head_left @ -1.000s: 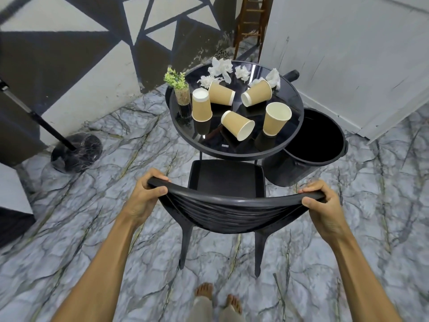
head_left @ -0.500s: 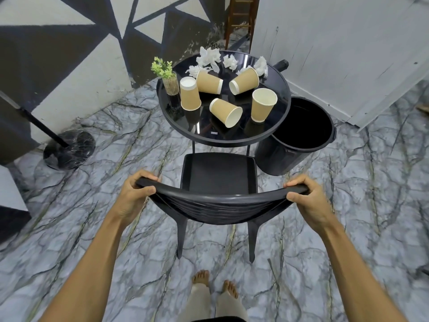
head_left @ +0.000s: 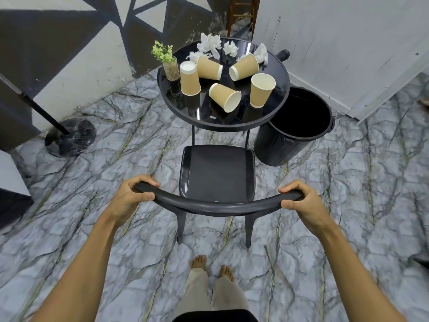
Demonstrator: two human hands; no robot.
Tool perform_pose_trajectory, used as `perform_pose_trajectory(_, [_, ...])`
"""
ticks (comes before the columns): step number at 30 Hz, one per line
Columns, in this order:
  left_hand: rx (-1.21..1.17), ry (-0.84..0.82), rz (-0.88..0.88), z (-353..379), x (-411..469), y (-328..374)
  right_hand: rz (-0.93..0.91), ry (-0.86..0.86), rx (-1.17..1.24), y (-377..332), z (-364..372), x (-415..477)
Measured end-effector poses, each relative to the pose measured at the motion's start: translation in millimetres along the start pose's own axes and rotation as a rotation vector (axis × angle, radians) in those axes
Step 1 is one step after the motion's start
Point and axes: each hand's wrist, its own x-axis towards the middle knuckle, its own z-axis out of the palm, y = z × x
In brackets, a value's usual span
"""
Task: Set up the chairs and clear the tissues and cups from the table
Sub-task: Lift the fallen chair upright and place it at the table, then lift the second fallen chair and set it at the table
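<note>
A black chair (head_left: 217, 173) stands upright on the floor in front of me, its seat facing a round black table (head_left: 183, 112). My left hand (head_left: 130, 196) grips the left end of the curved backrest and my right hand (head_left: 304, 203) grips the right end. On the table are several tan paper cups (head_left: 224, 96), some upright, some lying on their sides. Crumpled white tissues (head_left: 210, 44) lie along the table's far edge.
A small potted plant (head_left: 166, 59) sits at the table's left edge. A black bin (head_left: 299, 138) stands open beside the table on the right. A lamp stand's round base (head_left: 70, 140) rests on the marble floor at left. Walls close behind the table.
The chair's seat has come out from under the table's edge toward me, and the backrest has tipped upright. Both hands keep their hold on the backrest.
</note>
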Motion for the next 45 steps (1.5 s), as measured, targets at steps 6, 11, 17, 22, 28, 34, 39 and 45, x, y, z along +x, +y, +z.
perform_pose_trajectory(6, [0.095,-0.041,-0.048,5,-15,-6,0.017,0.018,0.029,13,-7,-15])
perform_pose_trajectory(11, [0.099,-0.013,-0.040,7,-27,-14,0.019,0.019,-0.008,19,-8,-23])
perform_pose_trajectory(17, [0.072,0.034,-0.049,9,-33,-17,0.020,0.000,-0.005,18,-7,-26])
perform_pose_trajectory(22, [0.150,0.026,-0.008,8,-36,-17,0.023,-0.016,-0.033,17,-7,-27])
perform_pose_trajectory(28, [0.275,0.020,0.012,13,-47,-6,0.017,-0.041,-0.150,9,-6,-35])
perform_pose_trajectory(34, [0.480,0.023,0.021,17,-58,1,-0.016,-0.026,-0.355,5,-1,-49])
perform_pose_trajectory(39, [0.732,0.025,0.063,22,-66,4,-0.037,0.083,-0.565,0,11,-68])
perform_pose_trajectory(45, [0.905,0.033,0.093,32,-80,1,-0.061,0.197,-0.849,-2,40,-96])
